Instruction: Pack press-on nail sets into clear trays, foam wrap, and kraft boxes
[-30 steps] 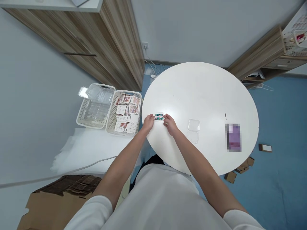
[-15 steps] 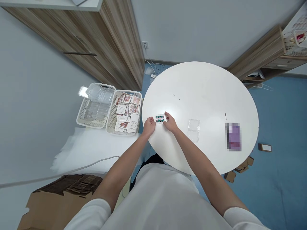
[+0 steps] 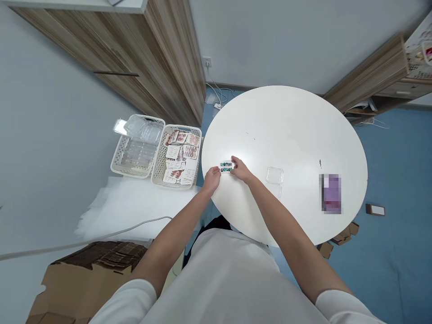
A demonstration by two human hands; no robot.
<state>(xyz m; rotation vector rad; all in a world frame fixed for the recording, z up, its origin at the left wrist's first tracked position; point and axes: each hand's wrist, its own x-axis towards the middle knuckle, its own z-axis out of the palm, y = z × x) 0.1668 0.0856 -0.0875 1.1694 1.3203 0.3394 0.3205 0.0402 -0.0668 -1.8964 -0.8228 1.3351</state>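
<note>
A small white card with two rows of dark green, glossy false nails (image 3: 226,167) is between my hands over the left part of the round white table (image 3: 290,130). My left hand (image 3: 212,179) has its fingers closed at the card's left edge. At the right edge, my right hand (image 3: 241,171) holds the card between thumb and forefinger, with the thumb near the lower corner. Right of my right forearm lies a clear plastic clamshell box (image 3: 275,175), unfolded, its lower half partly hard to make out against the white surface.
Left of the table stand two white baskets, one with clear plastic boxes (image 3: 138,153), the other with nail cards (image 3: 177,155). A blurred purple item (image 3: 331,193) lies on the table's right side. Flattened cardboard (image 3: 84,288) is stacked lower left; a cable (image 3: 135,228) crosses white foam sheets.
My left hand has moved slightly closer to the card, its fingers now at the left edge. The whole view has shifted a little; the card stays between my hands.
</note>
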